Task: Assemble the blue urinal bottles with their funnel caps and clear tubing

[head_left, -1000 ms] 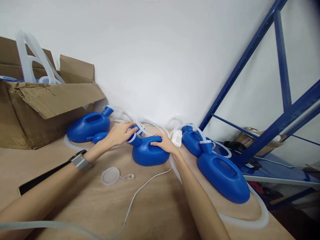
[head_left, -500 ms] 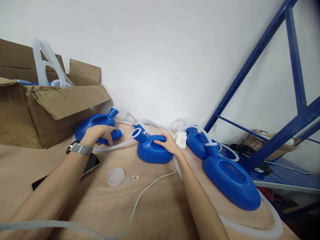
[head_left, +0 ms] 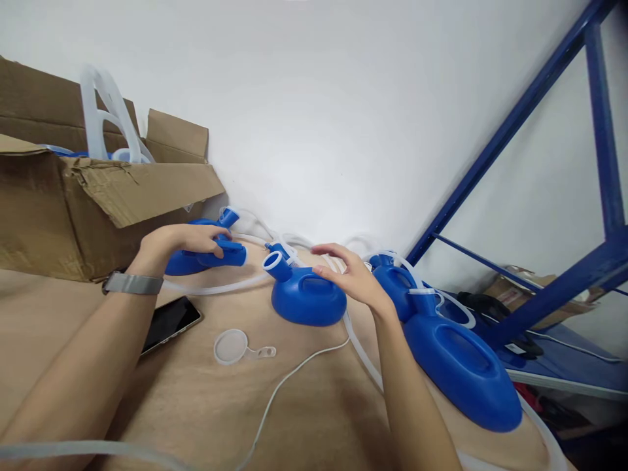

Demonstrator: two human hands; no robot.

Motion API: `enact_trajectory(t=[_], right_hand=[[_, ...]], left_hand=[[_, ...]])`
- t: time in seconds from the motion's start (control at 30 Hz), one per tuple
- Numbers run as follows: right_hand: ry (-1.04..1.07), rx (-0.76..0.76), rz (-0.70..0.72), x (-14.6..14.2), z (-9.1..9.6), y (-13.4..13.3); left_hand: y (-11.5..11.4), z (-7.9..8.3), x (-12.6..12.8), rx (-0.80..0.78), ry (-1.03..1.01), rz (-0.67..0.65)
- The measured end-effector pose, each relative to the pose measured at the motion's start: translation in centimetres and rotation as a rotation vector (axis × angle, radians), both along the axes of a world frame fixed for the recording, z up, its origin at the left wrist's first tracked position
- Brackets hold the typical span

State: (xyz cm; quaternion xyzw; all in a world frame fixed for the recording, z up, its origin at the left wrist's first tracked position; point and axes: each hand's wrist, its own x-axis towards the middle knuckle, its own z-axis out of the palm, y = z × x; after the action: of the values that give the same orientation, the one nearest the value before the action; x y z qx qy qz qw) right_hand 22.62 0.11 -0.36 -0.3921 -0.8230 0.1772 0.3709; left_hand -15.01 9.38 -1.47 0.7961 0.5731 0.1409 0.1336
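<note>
My left hand [head_left: 199, 239], wearing a watch, is closed on a blue cylindrical piece [head_left: 234, 255] with a pale round end. Behind it lies a blue urinal bottle [head_left: 184, 263], partly covered by the hand. In the middle of the table stands another blue urinal bottle [head_left: 309, 304], its wide neck uncapped and tilted left. Over that bottle's right side hovers my right hand [head_left: 350, 275], fingers apart, thumb close to the handle; whether it touches is unclear. A clear round cap with a strap [head_left: 230, 347] lies flat in front.
At left stands an open cardboard box [head_left: 36, 216] with white plastic parts. A phone [head_left: 173, 320] lies near my left forearm. To the right are a large blue bottle [head_left: 464, 366] and another behind it [head_left: 392, 284]. Pale tubing [head_left: 363, 356], a white cable [head_left: 275, 396] and blue shelving [head_left: 505, 131] are around.
My right hand has let go of the middle bottle and risen with its fingers spread. My left hand has moved slightly right and up, with the blue cylindrical piece. The view has shifted slightly.
</note>
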Motion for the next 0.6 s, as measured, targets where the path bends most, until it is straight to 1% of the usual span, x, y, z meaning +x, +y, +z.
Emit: enact_trajectory(t=[0.03, 0.07, 0.1, 0.13, 0.17, 0.2, 0.27, 0.3, 0.33, 0.37, 0.4, 0.43, 0.47, 0.53, 0.6], right_hand=[[-0.029, -0.016, 0.074, -1.2, 0.5, -0.9], [-0.084, -0.042, 0.167, -2.5, 0.6, -1.7], [-0.168, -0.078, 0.272, -4.0, 0.1, -2.3], [-0.263, -0.112, 0.370, -5.5, -0.9, -2.7], [-0.368, -0.126, 0.452, -7.0, -2.3, -2.8], [-0.482, -0.102, 0.511, -8.4, -3.9, -2.8], [-0.646, -0.038, 0.547, -10.7, -7.4, -2.5], [-0.690, -0.027, 0.569, -11.5, -8.9, -2.2], [-0.698, -0.015, 0.584, -12.0, -9.9, -2.0], [-0.707, -0.012, 0.591, -12.2, -10.4, -1.8], [-0.707, -0.018, 0.592, -12.0, -10.4, -1.6], [-0.698, -0.031, 0.583, -11.6, -9.8, -1.5], [-0.680, -0.048, 0.563, -10.9, -8.8, -1.4], [-0.568, -0.079, 0.498, -9.1, -6.0, -1.4], [-0.379, -0.064, 0.410, -6.9, -3.1, -1.4]], left_hand=[[-0.4, 0.6, 0.0, -0.032, 0.004, -0.006], [-0.8, 1.1, 0.0, -0.069, 0.006, -0.015], [-1.2, 1.7, 0.1, -0.077, -0.008, -0.027], [-1.7, 2.2, 0.3, -0.063, -0.025, -0.040], [-2.2, 2.8, 0.5, -0.050, -0.037, -0.052], [-2.8, 3.2, 0.7, -0.036, -0.045, -0.065], [-3.7, 4.1, 1.2, -0.017, -0.052, -0.083], [-4.2, 4.4, 1.5, -0.010, -0.056, -0.093], [-4.6, 4.7, 1.8, -0.002, -0.064, -0.106], [-5.0, 5.0, 2.1, 0.008, -0.076, -0.123], [-5.3, 5.3, 2.4, 0.020, -0.092, -0.141], [-5.6, 5.5, 2.8, 0.031, -0.110, -0.162], [-5.9, 5.6, 3.1, 0.040, -0.134, -0.183], [-6.2, 5.8, 3.7, 0.053, -0.201, -0.216], [-6.3, 5.6, 4.1, 0.049, -0.303, -0.244]])
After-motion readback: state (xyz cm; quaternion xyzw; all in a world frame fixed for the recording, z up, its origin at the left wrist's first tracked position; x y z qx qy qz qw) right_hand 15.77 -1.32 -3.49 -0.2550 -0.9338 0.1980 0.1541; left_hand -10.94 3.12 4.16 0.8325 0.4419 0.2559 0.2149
